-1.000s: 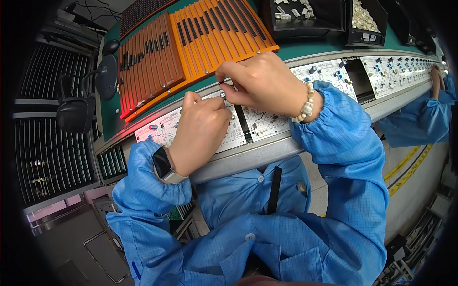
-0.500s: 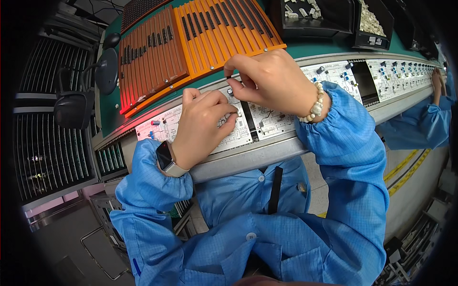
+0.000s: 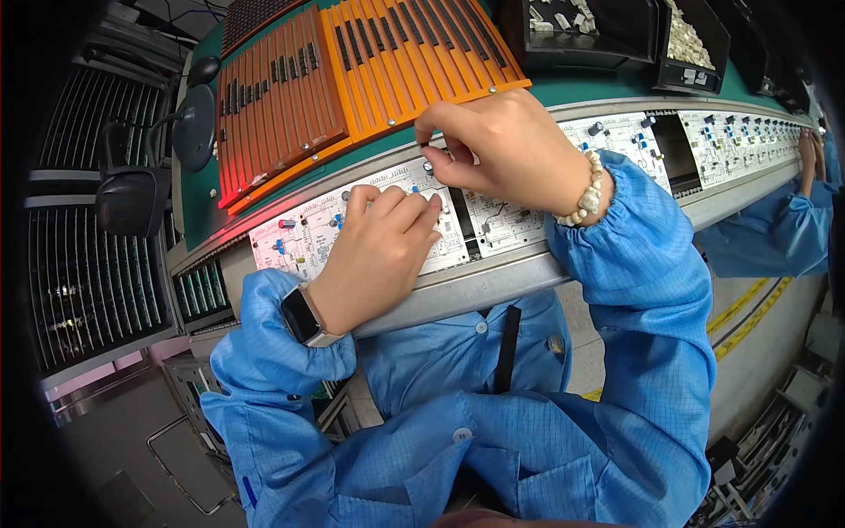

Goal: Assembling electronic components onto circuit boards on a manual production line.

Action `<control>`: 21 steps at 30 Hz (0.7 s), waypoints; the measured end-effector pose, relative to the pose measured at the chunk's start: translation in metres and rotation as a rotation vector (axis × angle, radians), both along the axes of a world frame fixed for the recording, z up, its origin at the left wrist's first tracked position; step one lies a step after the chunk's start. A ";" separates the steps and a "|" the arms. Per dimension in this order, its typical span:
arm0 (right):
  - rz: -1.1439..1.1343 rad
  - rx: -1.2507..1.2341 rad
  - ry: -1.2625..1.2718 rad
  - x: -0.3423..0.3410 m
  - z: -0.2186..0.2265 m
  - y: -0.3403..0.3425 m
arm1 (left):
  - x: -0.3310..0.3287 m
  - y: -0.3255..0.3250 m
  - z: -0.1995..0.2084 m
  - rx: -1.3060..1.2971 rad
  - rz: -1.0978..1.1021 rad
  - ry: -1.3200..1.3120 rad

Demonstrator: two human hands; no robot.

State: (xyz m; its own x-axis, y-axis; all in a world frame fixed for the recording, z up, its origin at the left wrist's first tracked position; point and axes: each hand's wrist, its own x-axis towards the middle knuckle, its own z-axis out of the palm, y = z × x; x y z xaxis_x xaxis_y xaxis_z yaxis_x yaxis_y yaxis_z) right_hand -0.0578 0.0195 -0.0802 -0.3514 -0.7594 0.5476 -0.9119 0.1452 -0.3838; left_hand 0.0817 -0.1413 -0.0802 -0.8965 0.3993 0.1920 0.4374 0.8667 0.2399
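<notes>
My right hand (image 3: 493, 150) is raised over the far side of a white circuit board (image 3: 453, 249), its thumb and forefinger pinching a small black component (image 3: 424, 144). My left hand (image 3: 380, 242) lies low across the same board, palm down. Its fingers are curled together with the tips at the board's surface; whatever they may hold is hidden. Around the fingers the board carries blue parts, a red cylindrical part (image 3: 286, 223) on the left and a dark round capacitor (image 3: 428, 165) just below the right hand's pinch.
Beyond the metal rail (image 3: 466, 292) stand a brown slotted tray (image 3: 286, 145) and an orange slotted tray (image 3: 387, 110) with black parts. Black bins (image 3: 585, 53) hold white pieces. More boards (image 3: 744, 145) line the rail rightward, where another person's hand (image 3: 805, 150) shows. Dark racks (image 3: 97, 299) stand left.
My left hand has turned, and its fingers have drawn closer together over the board. The small white bit at its fingertips no longer shows. My right hand keeps its pinch, almost unmoved.
</notes>
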 end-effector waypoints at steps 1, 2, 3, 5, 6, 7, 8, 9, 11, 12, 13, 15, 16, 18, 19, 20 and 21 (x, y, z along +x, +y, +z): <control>0.009 -0.004 0.006 0.000 0.001 0.000 | 0.001 -0.002 0.002 -0.035 -0.013 -0.007; 0.051 -0.002 -0.009 0.000 0.001 0.000 | 0.000 -0.007 0.005 -0.039 -0.004 -0.001; 0.094 0.001 -0.023 0.001 0.002 0.000 | -0.003 -0.017 0.010 0.039 0.012 0.021; 0.128 0.054 -0.064 0.002 0.004 0.001 | -0.012 -0.039 0.019 0.194 0.104 0.115; 0.153 0.083 -0.056 0.003 0.004 0.000 | -0.020 -0.054 0.025 0.277 0.168 0.147; 0.178 0.115 -0.047 0.004 0.003 -0.001 | -0.030 -0.066 0.028 0.317 0.279 0.206; 0.188 0.131 -0.052 0.005 0.001 -0.001 | -0.039 -0.076 0.033 0.366 0.404 0.173; 0.199 0.129 -0.044 0.007 0.002 -0.003 | -0.049 -0.095 0.030 0.266 0.388 0.272; 0.210 0.189 -0.064 0.009 0.002 -0.005 | -0.067 -0.117 0.021 0.181 0.413 0.261; 0.220 0.194 -0.062 0.009 0.002 -0.007 | -0.074 -0.122 0.017 0.181 0.422 0.268; 0.225 0.198 -0.058 0.009 0.001 -0.007 | -0.080 -0.126 0.013 0.114 0.414 0.258; 0.248 0.170 -0.076 0.008 0.001 -0.009 | -0.083 -0.132 0.008 0.050 0.416 0.251; 0.248 0.178 -0.076 0.007 0.001 -0.008 | -0.085 -0.132 0.006 -0.012 0.389 0.263; 0.249 0.162 -0.098 0.006 0.001 -0.009 | -0.084 -0.130 0.004 -0.109 0.375 0.260; 0.254 0.169 -0.096 0.006 0.002 -0.010 | -0.083 -0.129 0.005 -0.103 0.381 0.261; 0.260 0.185 -0.138 0.006 0.004 -0.011 | -0.081 -0.129 0.005 -0.155 0.345 0.298; 0.266 0.201 -0.181 0.007 0.006 -0.013 | -0.078 -0.129 0.005 -0.207 0.310 0.334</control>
State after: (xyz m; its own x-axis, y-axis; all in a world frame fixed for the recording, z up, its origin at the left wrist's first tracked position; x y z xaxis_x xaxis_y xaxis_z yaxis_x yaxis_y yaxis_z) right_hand -0.0512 0.0062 -0.0742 -0.2047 -0.9233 0.3251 -0.8479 0.0014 -0.5301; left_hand 0.0035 -0.2702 -0.0750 -0.8820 0.1837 0.4340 0.1750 0.9827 -0.0603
